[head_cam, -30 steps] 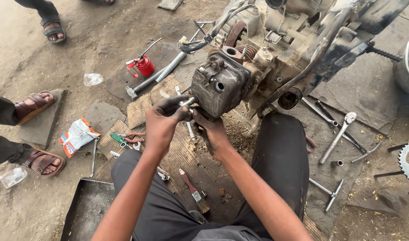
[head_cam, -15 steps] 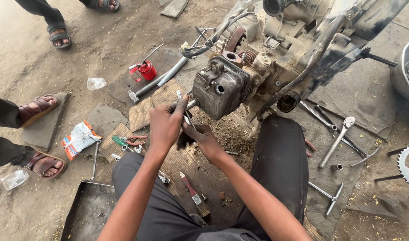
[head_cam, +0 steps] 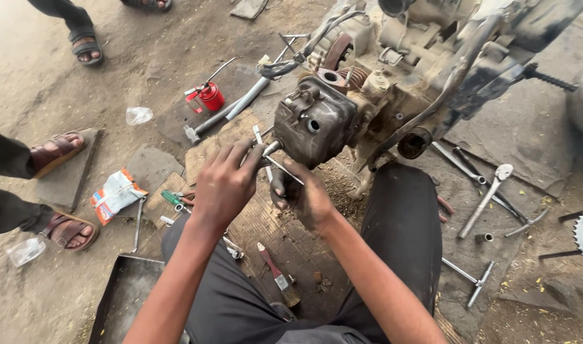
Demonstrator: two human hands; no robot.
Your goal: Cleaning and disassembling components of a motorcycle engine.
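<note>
From the head view we look down at a grimy engine block (head_cam: pixel 317 124) lying on the ground ahead of us, its cylinder head end turned toward us. Our left hand (head_cam: pixel 224 185) curls shut around the handle of a slim metal wrench (head_cam: pixel 269 153) whose far end meets the near left face of the block. Our right hand (head_cam: pixel 304 194) sits just beside it, fingers bent and pinching the thin crossbar of the same tool. A worn mat (head_cam: pixel 259 223) lies under both hands.

To the left a red oil can (head_cam: pixel 210 97) stands beside a long pipe (head_cam: pixel 231 111); a ratchet (head_cam: pixel 485 197) lies to the right, and a brush (head_cam: pixel 275 274) near our knees. Another person's sandalled feet (head_cam: pixel 56 153) rest at the far left.

We judge that the oily grip could slip under force, driving knuckles into the block's edges, or that the wrench could ride off and round the fastener.
</note>
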